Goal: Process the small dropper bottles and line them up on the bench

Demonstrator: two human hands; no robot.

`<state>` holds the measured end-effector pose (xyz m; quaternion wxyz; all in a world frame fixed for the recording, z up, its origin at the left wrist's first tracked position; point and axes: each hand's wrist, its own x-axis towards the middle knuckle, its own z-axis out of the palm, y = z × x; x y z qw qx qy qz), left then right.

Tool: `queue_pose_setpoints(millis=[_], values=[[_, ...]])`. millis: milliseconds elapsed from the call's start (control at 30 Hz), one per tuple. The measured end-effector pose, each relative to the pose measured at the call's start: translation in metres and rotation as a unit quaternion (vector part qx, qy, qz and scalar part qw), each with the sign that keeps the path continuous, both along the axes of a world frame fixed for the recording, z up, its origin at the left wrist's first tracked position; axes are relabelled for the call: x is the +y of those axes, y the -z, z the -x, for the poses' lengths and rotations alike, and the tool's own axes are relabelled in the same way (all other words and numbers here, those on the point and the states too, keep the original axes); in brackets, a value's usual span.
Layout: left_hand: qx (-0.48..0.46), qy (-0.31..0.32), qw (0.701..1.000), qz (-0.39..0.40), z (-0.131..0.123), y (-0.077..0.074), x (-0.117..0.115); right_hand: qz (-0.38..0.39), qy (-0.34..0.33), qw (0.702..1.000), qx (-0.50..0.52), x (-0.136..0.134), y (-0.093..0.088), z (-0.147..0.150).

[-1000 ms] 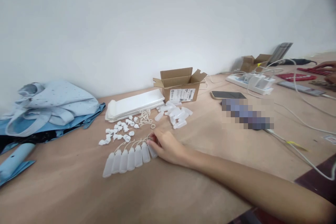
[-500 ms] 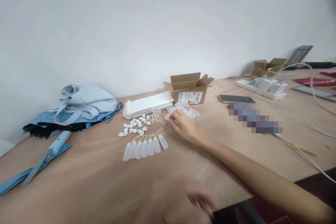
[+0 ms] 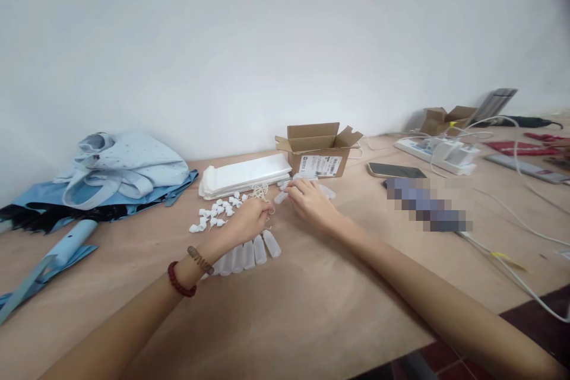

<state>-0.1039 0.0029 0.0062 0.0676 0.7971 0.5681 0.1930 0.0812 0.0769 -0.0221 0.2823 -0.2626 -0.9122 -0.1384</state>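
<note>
My left hand (image 3: 253, 218) reaches over the row of small translucent plastic bottles (image 3: 249, 253), its fingers pinched at the white string (image 3: 259, 190). String ends show at the tops of these bottles; my wrist covers the row's left part. My right hand (image 3: 312, 205) rests at the pile of loose translucent bottles (image 3: 328, 192), with its fingers bent together. Its fingertips are beside a bottle (image 3: 280, 197), and what they hold is hidden. White nozzle caps (image 3: 218, 211) lie scattered left of the string.
Behind are a stack of white sleeves (image 3: 249, 175) and an open cardboard box (image 3: 318, 160). A blue umbrella (image 3: 71, 243) and a pale cloth bag (image 3: 129, 166) lie left. Rightward are a phone (image 3: 396, 171), a power strip (image 3: 439, 155), cables and another person's hand (image 3: 559, 143).
My left hand has come up from the front edge to the string, its arm now crossing over the bottle row. My right hand stays at the loose bottles. The view has shifted slightly.
</note>
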Motion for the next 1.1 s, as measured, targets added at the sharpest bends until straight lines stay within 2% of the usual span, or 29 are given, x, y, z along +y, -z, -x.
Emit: queue_pose_setpoints(millis=[100, 300, 467, 567, 667, 767, 833, 933, 1033, 1100], values=[[-0.025, -0.049, 0.998, -0.019, 0.007, -0.004, -0.010, -0.007, -0.029, 0.999, -0.037, 0.005, -0.003, 0.010], [-0.177, -0.134, 0.972, -0.070, 0.037, -0.016, -0.039, 0.050, -0.083, 0.987, -0.130, 0.012, -0.007, 0.027], [-0.287, -0.207, 0.930, -0.097, 0.053, -0.009, -0.056, 0.040, -0.083, 0.983, -0.159, 0.007, -0.005, 0.033], [-0.292, -0.217, 0.925, -0.110, 0.059, -0.001, -0.062, 0.052, -0.102, 0.986, -0.118, 0.002, -0.006, 0.030], [-0.297, -0.232, 0.919, -0.114, 0.066, 0.000, -0.067, 0.071, -0.130, 0.989, -0.026, -0.010, -0.009, 0.022], [-0.345, -0.272, 0.891, -0.110, 0.070, -0.004, -0.072, 0.120, -0.136, 0.979, 0.090, -0.029, -0.010, 0.011], [-0.380, -0.294, 0.871, -0.100, 0.067, -0.004, -0.073, 0.185, -0.114, 0.962, 0.165, -0.043, -0.009, 0.005], [-0.418, -0.285, 0.858, -0.088, 0.057, -0.001, -0.075, 0.310, -0.090, 0.910, 0.259, -0.061, -0.005, 0.002], [-0.409, -0.230, 0.878, -0.099, 0.043, 0.006, -0.078, 0.403, -0.108, 0.852, 0.318, -0.072, -0.004, 0.006], [-0.375, -0.183, 0.902, -0.111, 0.035, 0.009, -0.081, 0.432, -0.132, 0.834, 0.317, -0.078, -0.006, 0.008]])
